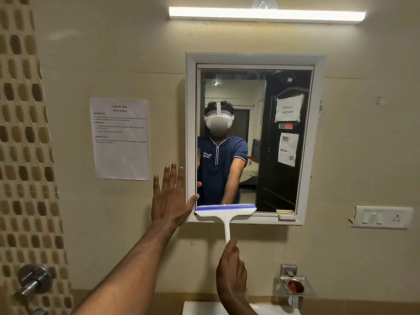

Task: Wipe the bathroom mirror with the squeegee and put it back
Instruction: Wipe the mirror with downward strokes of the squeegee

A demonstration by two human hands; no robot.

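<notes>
- White squeegee (225, 214), blue-edged blade level against the mirror's bottom edge, left half; handle pointing down.
- Mirror (254, 137): white-framed, upright, wall-mounted.

Both arms reach forward and up, one hand flat and open, one closed in a grip.

The left hand (170, 198) is raised with the palm turned away, the four fingers straight and a little spread, pointing up, and the thumb stretched out to the right. Its bare forearm comes in diagonally from the lower left. The right hand (230, 271) is lower, seen from the back, with fingers curled closed and the thumb lying upward along the squeegee (226, 215) handle.
</notes>
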